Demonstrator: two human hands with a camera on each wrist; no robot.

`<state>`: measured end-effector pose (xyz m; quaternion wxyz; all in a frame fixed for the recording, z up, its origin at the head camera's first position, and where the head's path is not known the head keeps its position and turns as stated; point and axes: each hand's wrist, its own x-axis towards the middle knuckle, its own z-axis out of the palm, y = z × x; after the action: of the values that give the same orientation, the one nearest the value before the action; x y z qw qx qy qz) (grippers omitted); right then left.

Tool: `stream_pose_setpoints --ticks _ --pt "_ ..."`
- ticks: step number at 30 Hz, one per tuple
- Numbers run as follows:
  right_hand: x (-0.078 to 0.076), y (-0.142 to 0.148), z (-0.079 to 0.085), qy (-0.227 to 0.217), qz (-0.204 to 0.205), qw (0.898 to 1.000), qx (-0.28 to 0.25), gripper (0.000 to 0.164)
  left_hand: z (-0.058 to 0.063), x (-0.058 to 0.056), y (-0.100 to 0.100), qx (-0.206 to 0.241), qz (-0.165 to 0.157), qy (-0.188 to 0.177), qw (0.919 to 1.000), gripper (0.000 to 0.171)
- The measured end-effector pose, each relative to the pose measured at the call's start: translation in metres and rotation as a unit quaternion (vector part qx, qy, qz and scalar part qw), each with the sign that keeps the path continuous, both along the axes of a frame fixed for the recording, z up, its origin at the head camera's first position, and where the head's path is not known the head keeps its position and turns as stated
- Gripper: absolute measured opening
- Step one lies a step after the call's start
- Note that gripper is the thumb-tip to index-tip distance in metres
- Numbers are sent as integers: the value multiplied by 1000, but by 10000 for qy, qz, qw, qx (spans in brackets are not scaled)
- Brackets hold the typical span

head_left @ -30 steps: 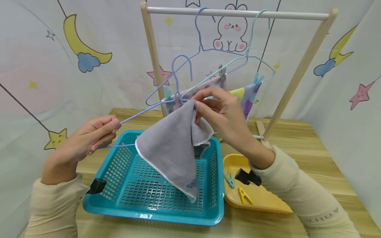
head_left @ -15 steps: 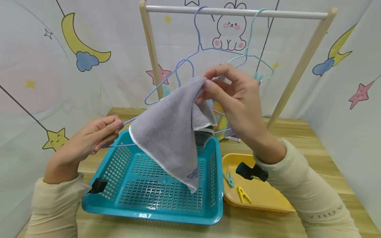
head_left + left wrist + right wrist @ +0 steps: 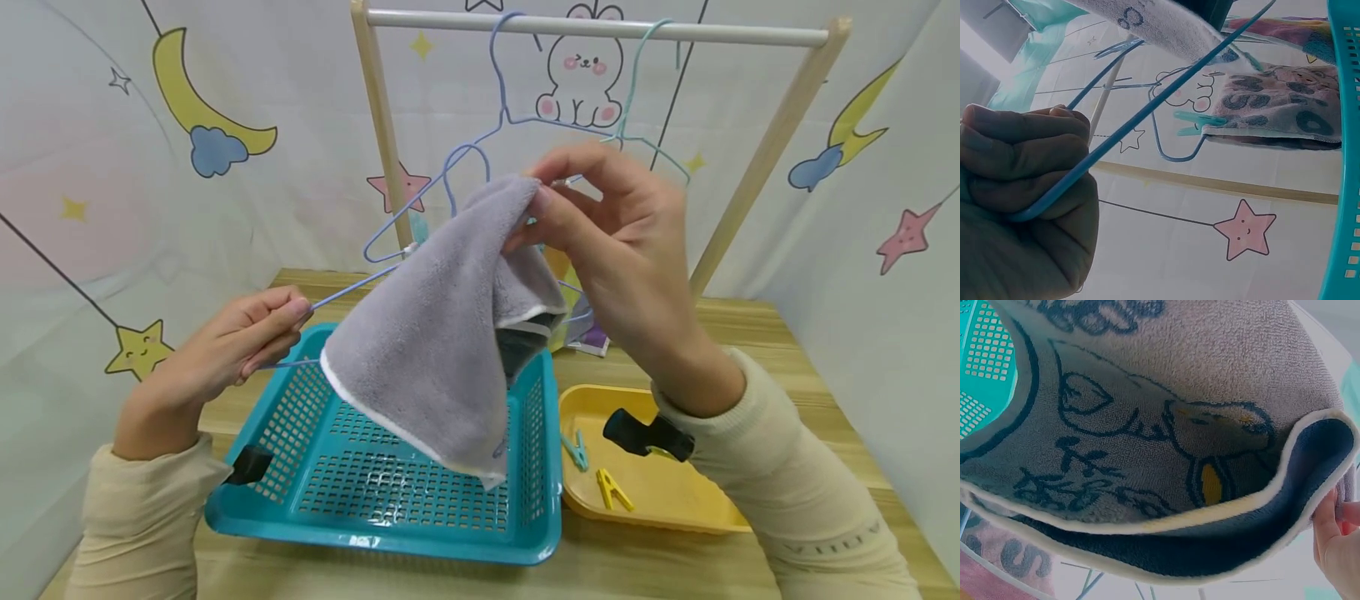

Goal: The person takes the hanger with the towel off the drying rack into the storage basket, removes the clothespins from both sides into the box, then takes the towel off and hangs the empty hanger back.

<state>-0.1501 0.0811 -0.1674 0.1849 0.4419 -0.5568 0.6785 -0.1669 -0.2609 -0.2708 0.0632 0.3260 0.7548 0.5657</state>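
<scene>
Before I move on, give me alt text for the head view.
The right hand pinches a grey cloth by its top above a teal basket; the left hand grips a blue hanger, partly hidden by the cloth. To the basket's right, two clothespins show in a yellow tray.

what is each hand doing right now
Left hand: closed, holding the blue hanger at one end.
Right hand: closed, pinching the gray cloth between thumb and fingers.

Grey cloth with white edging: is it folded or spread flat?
Folded over, not spread flat: the right hand pinches the grey cloth near its top, and the right wrist view shows two white-edged layers with a dark side between.
</scene>
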Motion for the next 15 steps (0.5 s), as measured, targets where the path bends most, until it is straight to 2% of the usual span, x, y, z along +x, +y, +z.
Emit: stream_pose_setpoints --ticks 9,15 --pt "3 0 0 -84 321 9992 -242 15 0 -1 2 101 75 -34 9999 27" --pt "4 2 2 -133 471 9969 -611 16 0 -2 3 48 179 -25 9998 28"
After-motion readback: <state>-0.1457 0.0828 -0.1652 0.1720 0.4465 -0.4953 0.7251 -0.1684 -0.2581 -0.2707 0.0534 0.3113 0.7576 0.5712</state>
